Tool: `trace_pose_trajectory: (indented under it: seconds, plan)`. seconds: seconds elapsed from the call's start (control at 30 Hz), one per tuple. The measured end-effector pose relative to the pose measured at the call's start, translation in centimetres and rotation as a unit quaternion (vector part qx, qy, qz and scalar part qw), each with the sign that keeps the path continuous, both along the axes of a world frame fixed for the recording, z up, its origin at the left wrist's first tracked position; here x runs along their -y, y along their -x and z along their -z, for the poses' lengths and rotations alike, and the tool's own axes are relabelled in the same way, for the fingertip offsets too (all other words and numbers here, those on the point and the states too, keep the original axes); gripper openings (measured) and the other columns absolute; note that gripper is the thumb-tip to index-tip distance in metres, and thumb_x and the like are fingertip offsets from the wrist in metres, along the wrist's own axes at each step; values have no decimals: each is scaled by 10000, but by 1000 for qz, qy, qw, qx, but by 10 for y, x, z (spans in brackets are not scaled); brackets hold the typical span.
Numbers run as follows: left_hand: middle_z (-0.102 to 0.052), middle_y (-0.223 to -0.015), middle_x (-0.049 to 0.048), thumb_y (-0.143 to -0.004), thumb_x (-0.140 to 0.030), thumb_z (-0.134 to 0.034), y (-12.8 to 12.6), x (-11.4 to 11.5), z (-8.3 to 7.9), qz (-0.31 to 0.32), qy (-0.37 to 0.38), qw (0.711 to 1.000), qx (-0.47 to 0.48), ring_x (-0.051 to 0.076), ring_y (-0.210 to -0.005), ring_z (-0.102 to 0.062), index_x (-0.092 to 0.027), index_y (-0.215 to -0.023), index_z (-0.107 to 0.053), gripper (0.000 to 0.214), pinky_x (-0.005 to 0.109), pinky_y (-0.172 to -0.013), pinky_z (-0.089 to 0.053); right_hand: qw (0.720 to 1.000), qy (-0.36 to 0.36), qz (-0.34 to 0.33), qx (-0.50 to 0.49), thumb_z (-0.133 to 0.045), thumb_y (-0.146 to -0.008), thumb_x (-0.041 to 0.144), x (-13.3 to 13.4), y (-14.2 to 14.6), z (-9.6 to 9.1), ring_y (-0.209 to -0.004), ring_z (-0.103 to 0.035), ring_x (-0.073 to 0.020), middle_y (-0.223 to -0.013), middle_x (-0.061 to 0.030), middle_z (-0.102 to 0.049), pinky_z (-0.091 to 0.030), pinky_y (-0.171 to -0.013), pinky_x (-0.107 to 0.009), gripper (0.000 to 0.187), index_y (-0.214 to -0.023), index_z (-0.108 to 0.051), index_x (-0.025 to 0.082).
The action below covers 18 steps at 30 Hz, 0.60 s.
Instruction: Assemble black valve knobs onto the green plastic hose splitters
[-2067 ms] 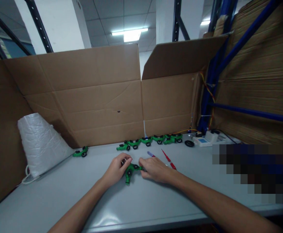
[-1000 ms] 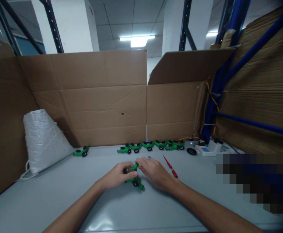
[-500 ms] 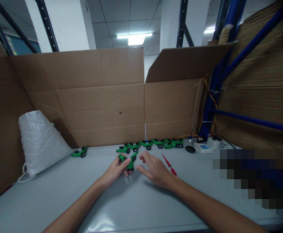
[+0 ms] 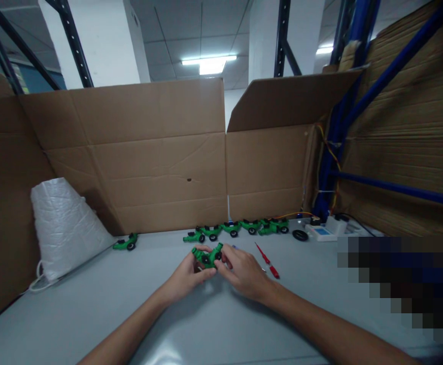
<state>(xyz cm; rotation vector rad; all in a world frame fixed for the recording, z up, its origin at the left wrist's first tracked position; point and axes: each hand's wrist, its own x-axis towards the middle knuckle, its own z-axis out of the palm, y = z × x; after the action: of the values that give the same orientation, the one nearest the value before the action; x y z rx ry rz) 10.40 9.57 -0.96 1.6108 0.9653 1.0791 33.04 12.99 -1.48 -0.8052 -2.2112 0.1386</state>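
A small green toy car with black wheels (image 4: pixel 208 255) is lifted a little above the grey table (image 4: pixel 103 299), held from both sides. My left hand (image 4: pixel 186 276) pinches its left end with thumb and fingers. My right hand (image 4: pixel 244 271) grips its right end, fingers curled. Behind my hands, a row of several similar green cars (image 4: pixel 240 227) stands along the cardboard wall. One more green car (image 4: pixel 126 242) sits apart at the left.
A red-handled screwdriver (image 4: pixel 267 261) lies just right of my right hand. A black wheel (image 4: pixel 300 235) and a white device with wires (image 4: pixel 326 230) sit at the back right. A white woven sack (image 4: pixel 63 225) stands at the left. Cardboard walls (image 4: pixel 148 157) enclose the table.
Over two seconds the green car was turned over between my hands and raised off the table. Half a second ago my right hand was off it with fingers spread; now it grips the car again.
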Motion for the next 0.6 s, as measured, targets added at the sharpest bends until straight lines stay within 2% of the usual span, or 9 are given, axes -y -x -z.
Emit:
trace_pose_trajectory:
  seconds: [0.1,0.2,0.4,0.5,0.6]
  plan:
    - [-669,-1129,79,-908,-488,-819,-3,3,-3,-16,-12,999,-26,193,-931,-603,-174,-1327,-586,574,298,-821,-473,1000,-15,10,-2,-550,-1054,320,1,1,1,-748,-611,-206,-860,-16,-665,-381,-690,-308,146,-942,-504,238]
    - [-669,-1165,88,-958,-485,-762,-8,5,-7,-5,-30,999,-27,202,-962,-603,-167,-1296,-622,485,325,-897,-474,1000,-17,15,-1,-556,-1028,296,1,1,1,-741,-598,-206,-849,-13,-648,-376,-685,-309,125,-932,-504,237]
    - [-649,-1122,80,-964,-481,-749,-9,7,-10,22,-51,998,-16,235,-1083,-584,-156,-1180,-652,402,357,-1020,-450,1000,-22,-6,10,-584,-983,246,0,-1,-3,-738,-574,-200,-838,-6,-629,-375,-682,-307,104,-912,-510,233]
    - [-653,-1055,64,-925,-494,-780,-7,5,-10,7,-31,999,-31,225,-1020,-584,-150,-1120,-666,412,331,-961,-460,998,-45,-16,30,-594,-968,216,0,-2,-5,-753,-579,-201,-849,-10,-638,-381,-698,-311,93,-913,-520,230]
    - [-634,-899,21,-879,-491,-801,-5,4,-11,-26,2,999,-45,179,-835,-552,-145,-1035,-666,402,277,-771,-444,995,-70,-21,68,-600,-953,195,1,-4,-7,-803,-590,-211,-887,-25,-652,-397,-738,-320,77,-925,-535,225]
